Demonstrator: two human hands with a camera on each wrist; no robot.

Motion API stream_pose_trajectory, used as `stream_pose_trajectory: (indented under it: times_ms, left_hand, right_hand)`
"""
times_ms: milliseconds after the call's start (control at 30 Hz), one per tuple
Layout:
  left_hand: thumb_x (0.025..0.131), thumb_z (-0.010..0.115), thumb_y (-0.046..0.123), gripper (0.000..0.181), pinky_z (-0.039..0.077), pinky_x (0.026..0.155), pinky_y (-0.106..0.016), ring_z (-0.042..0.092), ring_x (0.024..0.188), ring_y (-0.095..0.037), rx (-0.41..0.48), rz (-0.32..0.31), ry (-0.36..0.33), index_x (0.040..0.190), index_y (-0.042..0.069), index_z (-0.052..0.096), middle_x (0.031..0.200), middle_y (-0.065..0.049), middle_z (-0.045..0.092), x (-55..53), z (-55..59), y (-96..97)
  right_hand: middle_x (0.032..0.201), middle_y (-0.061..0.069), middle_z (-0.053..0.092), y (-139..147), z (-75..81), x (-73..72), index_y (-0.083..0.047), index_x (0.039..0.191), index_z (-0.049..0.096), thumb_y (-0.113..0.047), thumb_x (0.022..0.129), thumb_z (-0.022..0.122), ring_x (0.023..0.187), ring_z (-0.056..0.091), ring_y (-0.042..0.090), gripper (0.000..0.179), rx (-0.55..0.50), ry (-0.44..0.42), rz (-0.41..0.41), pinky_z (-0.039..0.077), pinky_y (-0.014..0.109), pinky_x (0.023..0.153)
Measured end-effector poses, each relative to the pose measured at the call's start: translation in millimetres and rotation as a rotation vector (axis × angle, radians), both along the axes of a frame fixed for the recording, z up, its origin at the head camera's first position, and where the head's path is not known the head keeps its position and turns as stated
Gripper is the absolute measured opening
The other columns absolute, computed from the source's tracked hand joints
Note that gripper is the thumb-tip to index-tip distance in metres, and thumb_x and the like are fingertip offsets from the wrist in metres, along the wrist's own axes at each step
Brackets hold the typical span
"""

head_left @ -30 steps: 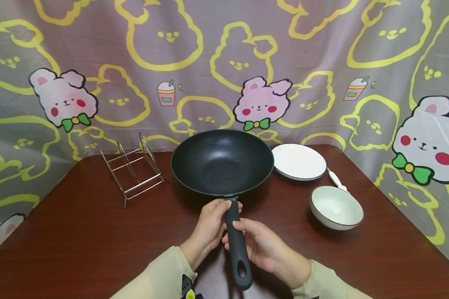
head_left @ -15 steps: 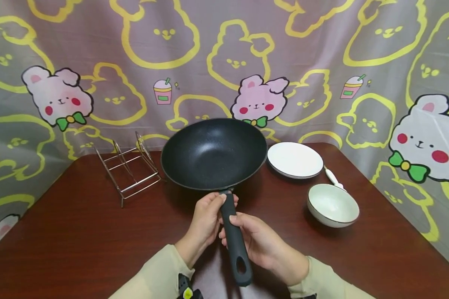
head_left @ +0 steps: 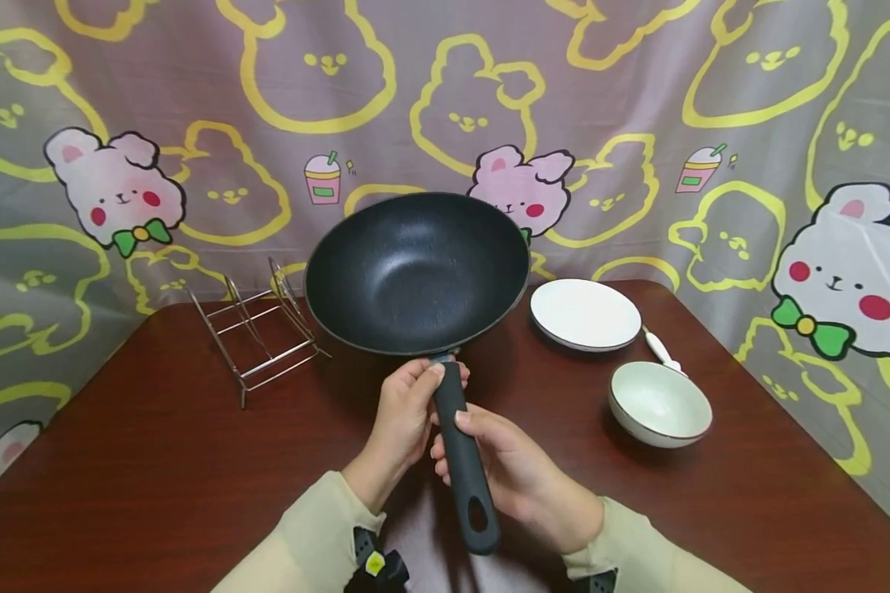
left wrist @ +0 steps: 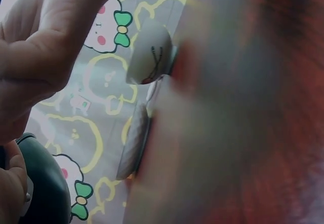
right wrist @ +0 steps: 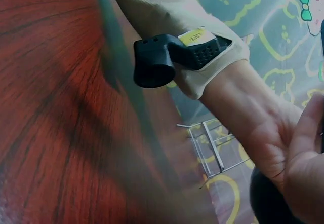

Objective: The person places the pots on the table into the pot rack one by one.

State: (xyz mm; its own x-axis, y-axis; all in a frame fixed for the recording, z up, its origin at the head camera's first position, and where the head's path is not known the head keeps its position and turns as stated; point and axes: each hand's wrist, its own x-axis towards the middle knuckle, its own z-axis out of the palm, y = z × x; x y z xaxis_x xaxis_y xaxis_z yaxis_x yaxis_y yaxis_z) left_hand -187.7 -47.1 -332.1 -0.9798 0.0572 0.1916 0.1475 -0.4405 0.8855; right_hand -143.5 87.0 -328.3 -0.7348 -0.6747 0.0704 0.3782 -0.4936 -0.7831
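A black frying pan (head_left: 419,276) is hanging above a dark red-brown worktop (head_left: 133,469), straight ahead of the person and just beyond both hands. Its long axis is running away from the body: the handle (head_left: 465,478) is pointing back toward the person and angling slightly right, while the round part is facing them at a tilt, its far rim higher than its near one.

The left hand (head_left: 402,408) is the nearer to the round part, gripping the handle right at the joint, thumb lying on top and fingers wrapping underneath. The right hand (head_left: 525,478) is closing around the handle's middle, thumb resting on it and fingertips showing on the far side. The handle's holed end is sticking out, uncovered, nearest the body.

A wire rack (head_left: 274,360) is standing to the left of the pan. To the right, a white plate (head_left: 586,315) is lying close by in the head view, and a pale bowl (head_left: 660,403) is sitting nearer the person, with a white-handled utensil (head_left: 663,352) partly showing behind it. In the left wrist view, the pan is showing against a patterned curtain (left wrist: 96,138).
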Motion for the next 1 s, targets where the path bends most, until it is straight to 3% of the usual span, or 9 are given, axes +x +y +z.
stream_pose_trajectory:
  times_ms: [367, 700, 1000]
  left_hand:
    - [0.09, 0.044, 0.0, 0.02, 0.053, 0.076, -0.025, 0.067, 0.083, -0.016, -0.014, -0.002, 0.056, 0.102, -0.013, 0.054, 0.083, -0.003, 0.069, 0.4, 11.4, -4.6]
    - [0.09, 0.044, 0.0, 0.027, 0.052, 0.082, -0.028, 0.067, 0.085, -0.015, -0.07, -0.039, 0.18, 0.107, -0.019, 0.051, 0.085, 0.001, 0.07, 2.5, 16.3, -11.4]
    - [0.091, 0.045, 0.0, 0.026, 0.051, 0.083, -0.027, 0.067, 0.088, -0.015, -0.094, -0.061, 0.203, 0.108, -0.019, 0.049, 0.088, 0.001, 0.07, 0.3, 18.8, -20.1]
  right_hand:
    - [0.091, 0.0, 0.068, -7.1, -7.4, -8.7, -0.012, 0.114, 0.05, -0.022, 0.097, 0.042, 0.078, 0.067, 0.009, 0.021, -0.205, 0.102, 0.149, 0.052, 0.023, 0.071]
    - [0.097, -0.002, 0.061, -11.2, -15.3, -17.4, -0.013, 0.12, 0.044, -0.032, 0.098, 0.041, 0.086, 0.061, 0.01, 0.029, -0.297, 0.198, 0.356, 0.05, 0.024, 0.079]
    - [0.098, -0.001, 0.053, -16.3, -18.4, -28.9, -0.021, 0.126, 0.039, -0.036, 0.097, 0.041, 0.09, 0.051, 0.01, 0.033, -0.363, 0.192, 0.55, 0.05, 0.028, 0.083]
